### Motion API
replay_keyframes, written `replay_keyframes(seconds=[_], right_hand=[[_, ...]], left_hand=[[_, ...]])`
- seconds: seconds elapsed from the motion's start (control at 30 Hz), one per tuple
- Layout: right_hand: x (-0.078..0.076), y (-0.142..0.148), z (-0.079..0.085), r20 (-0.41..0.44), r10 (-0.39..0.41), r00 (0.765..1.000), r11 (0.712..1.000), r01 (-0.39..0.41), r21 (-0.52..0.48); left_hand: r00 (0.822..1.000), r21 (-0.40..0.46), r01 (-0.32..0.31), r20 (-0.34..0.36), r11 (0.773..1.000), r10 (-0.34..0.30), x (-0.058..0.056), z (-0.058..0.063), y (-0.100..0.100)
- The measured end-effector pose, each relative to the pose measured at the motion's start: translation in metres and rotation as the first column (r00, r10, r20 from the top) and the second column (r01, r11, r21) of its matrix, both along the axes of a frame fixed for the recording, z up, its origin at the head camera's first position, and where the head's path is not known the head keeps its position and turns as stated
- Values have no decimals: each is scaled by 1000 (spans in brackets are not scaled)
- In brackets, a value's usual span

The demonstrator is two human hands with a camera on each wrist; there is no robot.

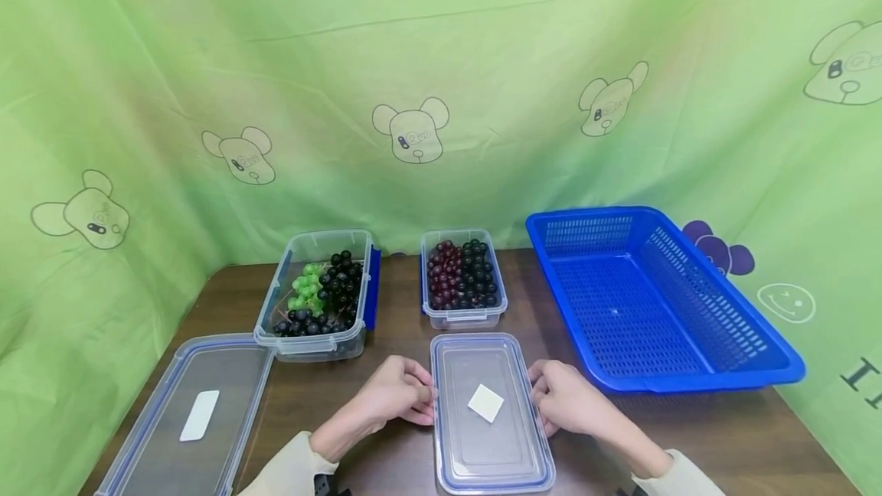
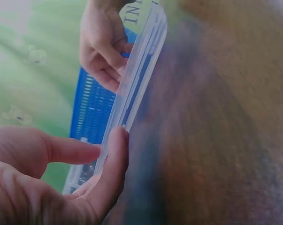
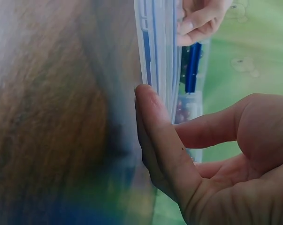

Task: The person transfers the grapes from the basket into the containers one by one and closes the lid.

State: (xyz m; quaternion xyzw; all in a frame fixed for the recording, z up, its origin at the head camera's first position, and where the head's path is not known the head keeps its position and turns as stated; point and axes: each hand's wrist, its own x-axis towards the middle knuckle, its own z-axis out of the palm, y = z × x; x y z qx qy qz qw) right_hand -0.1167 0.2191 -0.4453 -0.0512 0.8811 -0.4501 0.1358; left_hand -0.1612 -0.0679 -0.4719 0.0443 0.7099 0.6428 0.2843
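A clear rectangular container lid (image 1: 492,442) with a blue seal and a pale square sticker lies level between both hands. My left hand (image 1: 402,393) pinches its left long edge, thumb on one face and fingers under the other. On the opposite long edge, my right hand (image 1: 565,396) has the same kind of pinch. The left wrist view shows the lid edge-on (image 2: 143,61), standing off the brown tabletop. Just beyond the lid is a small clear container (image 1: 468,320) holding dark red grapes (image 1: 444,274) and black grapes (image 1: 477,270).
At the back left, a larger clear container (image 1: 313,348) holds green grapes (image 1: 306,289) and black grapes (image 1: 342,282). A bigger clear lid (image 1: 227,450) lies at the front left. On the right sits a blue perforated basket (image 1: 620,312). A green printed curtain (image 1: 496,44) hangs behind the wooden table (image 1: 396,305).
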Motion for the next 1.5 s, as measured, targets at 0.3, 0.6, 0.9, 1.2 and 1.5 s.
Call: replay_keyframes(seconds=[0.3,0.6,0.9,1.2,1.5], right_hand=[[8,-6,19,0,-11,1000,999,11,-47],[3,-14,38,-32,-58,998,994,55,-94],[-31,-32,57,-144,-182,973,981,171,-86],[-69,-42,65,-227,-277,934,960,256,-116],[-106,-46,66,-214,-391,895,915,352,-199]], left_hand=[[998,-6,35,-57,999,-35,2,20,-14],[992,18,31,-122,999,-28,-8,40,-23],[981,-26,-36,-193,999,30,-47,66,-32],[971,-38,-124,-213,992,113,-79,76,-33],[961,-74,-190,-217,979,170,-109,87,-27]])
